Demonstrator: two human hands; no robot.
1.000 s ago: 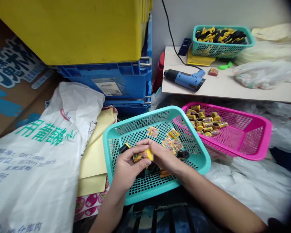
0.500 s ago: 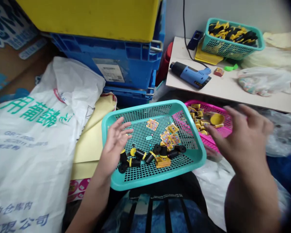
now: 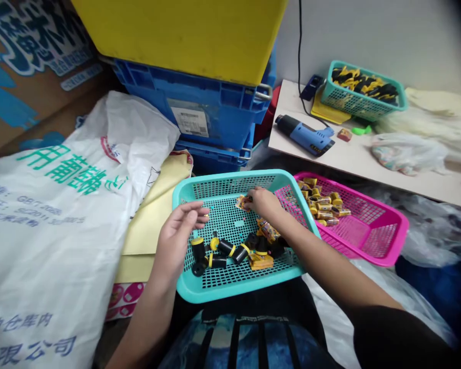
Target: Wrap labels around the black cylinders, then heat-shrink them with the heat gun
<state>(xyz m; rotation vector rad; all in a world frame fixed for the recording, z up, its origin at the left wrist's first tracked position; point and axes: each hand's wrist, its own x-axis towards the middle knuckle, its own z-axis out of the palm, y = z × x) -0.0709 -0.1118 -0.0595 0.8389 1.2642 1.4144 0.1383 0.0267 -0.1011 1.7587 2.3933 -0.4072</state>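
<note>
At the bottom of the frame, a person in patterned clothing is sitting with a teal basket (image 3: 230, 292) just ahead. Left of centre, the left hand (image 3: 179, 230) is hovering over the basket's left rim, its fingers spreading loosely in a slight curl and showing nothing between them. In the basket's nearer part, black cylinders with yellow ends (image 3: 226, 247) are lying in a cluster, none showing a printed wrap, and a small pile of orange-yellow pieces (image 3: 261, 261) is sitting just beside them. Beyond these, printed labels (image 3: 268, 230) are lying partly under the right forearm. Farther in, near the frame's centre, the right hand (image 3: 269, 205) is bringing its fingers narrowly together at a printed label (image 3: 241, 202); whether they are gripping it or only touching it, one cannot tell.

Right of centre, a pink basket (image 3: 392, 225) is holding a heap of yellow printed cylinders (image 3: 325, 206) at its left end. Judging by this, these are making up the done share, while the plain black cylinders and loose labels are seemingly still waiting to be joined.

At the upper right, a blue heat gun (image 3: 303, 136) is lying on a pale table (image 3: 363, 159), and behind it a smaller teal basket (image 3: 353, 105) is holding black and yellow parts (image 3: 364, 83).
</note>
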